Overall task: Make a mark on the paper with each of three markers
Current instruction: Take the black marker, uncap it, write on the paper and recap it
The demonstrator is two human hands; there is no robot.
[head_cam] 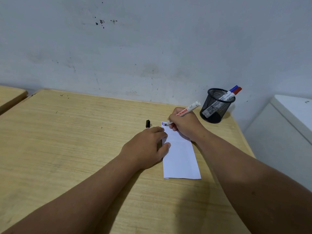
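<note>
A folded white paper [181, 159] lies on the wooden desk [76, 141]. My right hand [184, 125] grips an uncapped white marker [190, 107], its dark tip touching the paper's top left corner beside short blue and red marks [163, 123]. My left hand [148, 146] rests flat on the paper's left edge, fingers spread, holding nothing. A black cap [147, 123] lies on the desk just beyond my left hand. A blue-capped marker [233, 89] and a red-capped marker [237, 90] stand in a black mesh cup [215, 107] behind my right hand.
The desk's right edge runs close past the paper and the cup. A white cabinet [290, 125] stands to the right of the desk. A grey wall rises behind the desk. Another wooden surface [10, 97] shows at the far left.
</note>
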